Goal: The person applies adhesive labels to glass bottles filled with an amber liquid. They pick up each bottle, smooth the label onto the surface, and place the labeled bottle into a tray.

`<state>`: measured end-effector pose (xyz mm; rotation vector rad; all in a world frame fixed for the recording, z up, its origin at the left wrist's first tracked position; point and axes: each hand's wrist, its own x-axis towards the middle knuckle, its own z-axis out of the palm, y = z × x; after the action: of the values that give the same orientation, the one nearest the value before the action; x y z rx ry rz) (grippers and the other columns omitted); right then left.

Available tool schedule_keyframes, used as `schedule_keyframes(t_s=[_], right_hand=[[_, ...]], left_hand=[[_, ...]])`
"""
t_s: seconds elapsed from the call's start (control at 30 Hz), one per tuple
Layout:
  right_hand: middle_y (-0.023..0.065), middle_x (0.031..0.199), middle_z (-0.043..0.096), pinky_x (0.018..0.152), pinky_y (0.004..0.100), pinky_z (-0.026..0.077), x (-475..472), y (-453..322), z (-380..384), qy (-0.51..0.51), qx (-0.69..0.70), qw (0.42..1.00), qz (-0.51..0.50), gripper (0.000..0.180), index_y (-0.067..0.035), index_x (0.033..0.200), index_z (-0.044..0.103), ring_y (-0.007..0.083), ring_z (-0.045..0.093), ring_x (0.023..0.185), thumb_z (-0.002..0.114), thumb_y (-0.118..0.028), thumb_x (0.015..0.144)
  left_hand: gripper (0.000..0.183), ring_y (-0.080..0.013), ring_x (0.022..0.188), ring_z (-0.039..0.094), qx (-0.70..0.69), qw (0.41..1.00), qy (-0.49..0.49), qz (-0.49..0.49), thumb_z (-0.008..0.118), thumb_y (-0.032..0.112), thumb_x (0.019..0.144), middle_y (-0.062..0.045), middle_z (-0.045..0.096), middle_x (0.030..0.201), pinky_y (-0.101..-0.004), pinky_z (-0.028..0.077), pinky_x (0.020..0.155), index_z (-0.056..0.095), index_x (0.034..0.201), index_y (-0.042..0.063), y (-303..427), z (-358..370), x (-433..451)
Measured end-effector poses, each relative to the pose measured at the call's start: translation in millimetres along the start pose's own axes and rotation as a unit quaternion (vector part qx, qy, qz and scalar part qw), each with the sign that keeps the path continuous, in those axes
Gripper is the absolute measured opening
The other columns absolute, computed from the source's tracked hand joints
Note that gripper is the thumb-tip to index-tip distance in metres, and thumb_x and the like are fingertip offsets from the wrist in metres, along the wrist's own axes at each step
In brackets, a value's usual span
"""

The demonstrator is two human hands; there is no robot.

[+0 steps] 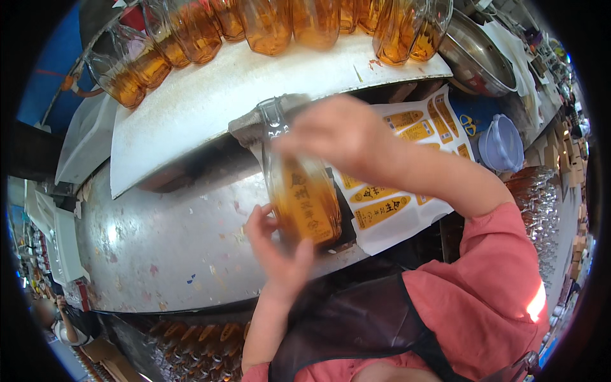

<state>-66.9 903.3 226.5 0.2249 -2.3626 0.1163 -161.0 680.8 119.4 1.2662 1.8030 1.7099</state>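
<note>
A clear glass bottle [305, 200] with an amber lower part lies tilted before me, its neck resting against a grey cloth-wrapped support [248, 129]. An orange label with black writing runs along its upper face. My left hand [281, 253] cups the base, fingers on the left side and thumb near the label's lower end. Over the shoulder of the bottle is my right hand [334, 133], blurred, its fingers bent; whether they touch the glass or hold anything is unclear. To the right, under my right forearm, spreads a white sheet of orange labels [382, 234].
Several amber-bottomed bottles [265, 28] stand on a raised white board [205, 100]. At right are a steel basin [477, 57], yellow-handled scissors [468, 125] and a pale blue bucket [501, 143]. More bottles [205, 339] lie below the metal tabletop [191, 238]. A person [69, 320] is at far left.
</note>
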Motion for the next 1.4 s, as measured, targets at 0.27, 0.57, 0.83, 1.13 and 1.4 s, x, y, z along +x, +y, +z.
schedule_keyframes(t_s=[0.27,0.57,0.83,1.13,1.4], right_hand=[[0.003,0.078,0.059,0.068,0.0391,0.051,3,8,-3,-0.017,-0.03,0.996,0.077,0.034,-0.012,0.114,0.069,0.0243,0.063,0.075,0.07,-0.018,0.081],[0.0026,0.077,0.058,0.065,0.0366,0.05,-4,-17,-7,-0.101,-0.006,0.995,-0.026,0.025,-0.013,0.109,0.067,0.0212,0.061,0.072,0.067,-0.018,0.084],[0.0002,0.074,0.053,0.06,0.0337,0.047,-25,-43,-8,-0.039,0.141,0.98,-0.139,0.022,-0.006,0.106,0.068,0.0186,0.057,0.068,0.065,-0.016,0.087],[0.0037,0.08,0.055,0.065,0.0347,0.049,-11,-8,-2,-0.016,0.007,0.999,-0.048,0.031,-0.007,0.11,0.066,0.0219,0.06,0.076,0.065,-0.017,0.081],[0.008,0.092,0.068,0.069,0.0335,0.051,-73,-64,-23,-0.143,0.187,0.968,-0.088,0.037,-0.007,0.12,0.067,0.0238,0.067,0.082,0.069,-0.008,0.084]], left_hand=[[0.062,-0.0189,0.11,0.05,-0.099,0.993,0.067,-0.013,0.054,0.018,0.096,-0.013,0.051,0.138,-0.0375,0.044,0.1,0.037,0.153,0.004,6,-7,21],[0.038,-0.0139,0.103,0.055,-0.017,0.998,0.058,-0.012,0.046,0.009,0.103,-0.008,0.062,0.12,-0.0309,0.046,0.095,0.058,0.139,0.003,35,-24,90],[0.028,-0.0198,0.092,0.064,0.133,0.99,-0.008,0.044,0.055,0.011,0.103,-0.01,0.067,0.1,-0.032,0.05,0.084,0.068,0.126,0.002,44,-7,155],[0.023,-0.0344,0.08,0.066,0.343,0.935,-0.086,0.017,0.066,0.026,0.093,-0.014,0.066,0.09,-0.0426,0.053,0.074,0.072,0.106,0.008,56,-6,194],[0.031,-0.0264,0.074,0.054,0.181,0.979,0.075,-0.049,0.071,0.026,0.091,-0.012,0.057,0.082,-0.0388,0.046,0.067,0.057,0.08,0.001,55,-60,126]])
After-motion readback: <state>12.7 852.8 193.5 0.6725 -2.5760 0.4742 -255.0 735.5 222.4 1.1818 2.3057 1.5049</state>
